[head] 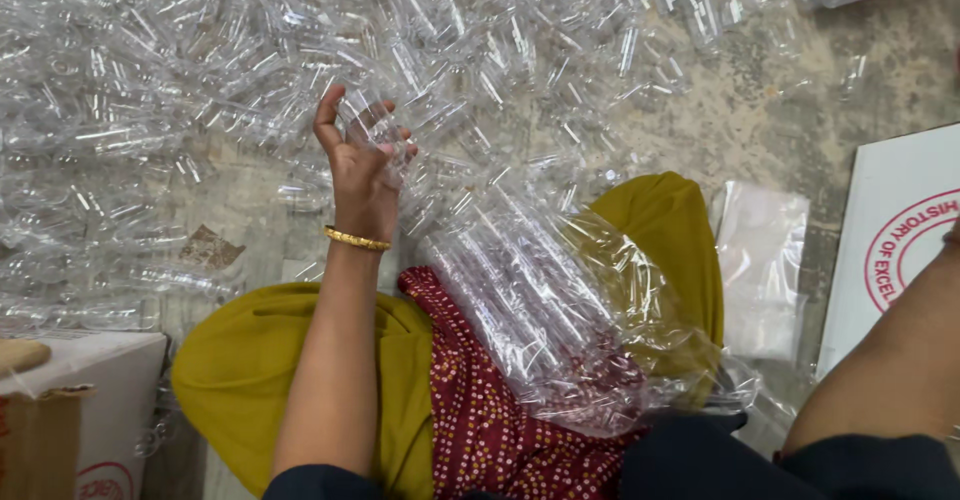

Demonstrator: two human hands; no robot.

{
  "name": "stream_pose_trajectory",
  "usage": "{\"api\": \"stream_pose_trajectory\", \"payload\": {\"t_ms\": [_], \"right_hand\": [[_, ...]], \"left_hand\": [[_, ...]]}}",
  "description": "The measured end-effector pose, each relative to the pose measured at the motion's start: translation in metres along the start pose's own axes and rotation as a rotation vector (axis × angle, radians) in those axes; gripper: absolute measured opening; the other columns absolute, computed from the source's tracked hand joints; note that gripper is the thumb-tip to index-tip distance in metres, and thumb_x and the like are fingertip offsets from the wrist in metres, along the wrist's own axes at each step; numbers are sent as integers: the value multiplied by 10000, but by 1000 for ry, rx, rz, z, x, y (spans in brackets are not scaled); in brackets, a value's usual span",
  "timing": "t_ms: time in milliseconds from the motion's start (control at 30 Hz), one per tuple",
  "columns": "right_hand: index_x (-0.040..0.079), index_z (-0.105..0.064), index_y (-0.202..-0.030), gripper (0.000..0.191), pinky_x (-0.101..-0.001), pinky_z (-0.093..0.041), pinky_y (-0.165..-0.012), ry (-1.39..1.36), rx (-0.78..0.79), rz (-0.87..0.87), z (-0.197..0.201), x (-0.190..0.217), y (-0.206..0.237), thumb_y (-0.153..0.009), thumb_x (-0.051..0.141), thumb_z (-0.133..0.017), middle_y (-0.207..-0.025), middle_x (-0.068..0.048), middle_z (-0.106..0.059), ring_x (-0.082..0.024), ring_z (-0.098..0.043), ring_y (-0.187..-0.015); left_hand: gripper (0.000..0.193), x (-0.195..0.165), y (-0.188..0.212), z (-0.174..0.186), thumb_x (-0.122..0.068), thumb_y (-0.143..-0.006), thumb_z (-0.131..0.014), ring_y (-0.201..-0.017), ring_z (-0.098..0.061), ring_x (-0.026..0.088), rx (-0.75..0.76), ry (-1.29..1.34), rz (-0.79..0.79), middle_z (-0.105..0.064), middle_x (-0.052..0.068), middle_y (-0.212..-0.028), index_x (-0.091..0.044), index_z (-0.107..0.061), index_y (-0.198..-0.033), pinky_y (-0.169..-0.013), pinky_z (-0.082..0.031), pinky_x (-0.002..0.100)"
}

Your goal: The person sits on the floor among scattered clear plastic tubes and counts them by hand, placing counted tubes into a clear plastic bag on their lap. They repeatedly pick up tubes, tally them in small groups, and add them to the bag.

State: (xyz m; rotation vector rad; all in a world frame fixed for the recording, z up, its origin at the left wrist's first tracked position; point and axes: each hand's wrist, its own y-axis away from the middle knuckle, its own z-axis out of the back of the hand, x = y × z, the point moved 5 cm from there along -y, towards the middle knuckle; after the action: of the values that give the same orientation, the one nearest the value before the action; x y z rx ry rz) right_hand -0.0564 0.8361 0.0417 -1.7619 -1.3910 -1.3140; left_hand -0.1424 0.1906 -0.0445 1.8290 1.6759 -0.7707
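Our left hand (pixel 362 165) curls half-closed around small clear plastic tubes (pixel 385 125) above the clear plastic bag (pixel 545 310); our right hand's fingers are out of view.

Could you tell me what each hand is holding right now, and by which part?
The left hand holds a few clear plastic tubes, fingers curled around their sides, above the pile on the floor. The right hand is out of view; only its forearm shows.

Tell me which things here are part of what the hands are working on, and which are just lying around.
In use:
left hand, holding clear tubes
clear plastic bag of tubes on the lap
heap of clear tubes on the floor

Lying about:
white box at right
cardboard box at left
flat empty bag
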Motion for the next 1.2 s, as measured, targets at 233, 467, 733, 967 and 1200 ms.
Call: {"api": "stream_pose_trajectory", "payload": {"t_ms": [233, 467, 733, 967, 1200], "right_hand": [[57, -670, -1239, 316, -316, -591, -933, 861, 236, 280, -166, -138, 29, -934, -25, -675, -1137, -61, -709, -158, -690, -1055], [8, -663, -1232, 460, -488, -545, -912, 1709, 171, 148, -236, -247, -12, -867, 256, -792, -1229, -256, -639, -431, -638, -1075], [45, -591, -1361, 565, -400, -570, -960, 1303, 340, 256, -284, -223, -39, -854, 174, -805, -1217, -165, -719, -284, -716, -1105], [167, -633, -1358, 403, -307, -623, -870, 1206, 798, 478, -399, -186, 19, -987, 12, -641, -1276, -78, -739, -214, -766, -1001], [95, -381, -1544, 603, -355, -583, -1014, 909, 657, 574, -404, -173, 60, -972, 3, -548, -1378, -149, -651, -295, -663, -1203]], "left_hand": [[874, 17, 8, -15, -111, -844, -660, -1057, -631, 218, 56, -145, 175, -542, 141, -1353, -268, -238, -1593, -901, -594, 394], [847, 20, 16, -20, -357, -869, -595, -908, -620, 207, 145, -48, 268, -583, 168, -1304, -170, -265, -1627, -730, -528, 333], [858, 31, 11, -27, -332, -918, -641, -912, -613, 184, 293, -65, 345, -553, 171, -1349, -147, -230, -1649, -759, -540, 328], [1033, 38, 16, -39, -345, -930, -664, -796, -612, 156, 361, -115, 453, -608, 169, -1294, -235, 51, -1667, -671, -548, 298], [945, 39, 10, -32, -355, -956, -585, -1010, -650, 225, 208, -105, 417, -622, 170, -1311, -269, 0, -1693, -864, -587, 392]]}}
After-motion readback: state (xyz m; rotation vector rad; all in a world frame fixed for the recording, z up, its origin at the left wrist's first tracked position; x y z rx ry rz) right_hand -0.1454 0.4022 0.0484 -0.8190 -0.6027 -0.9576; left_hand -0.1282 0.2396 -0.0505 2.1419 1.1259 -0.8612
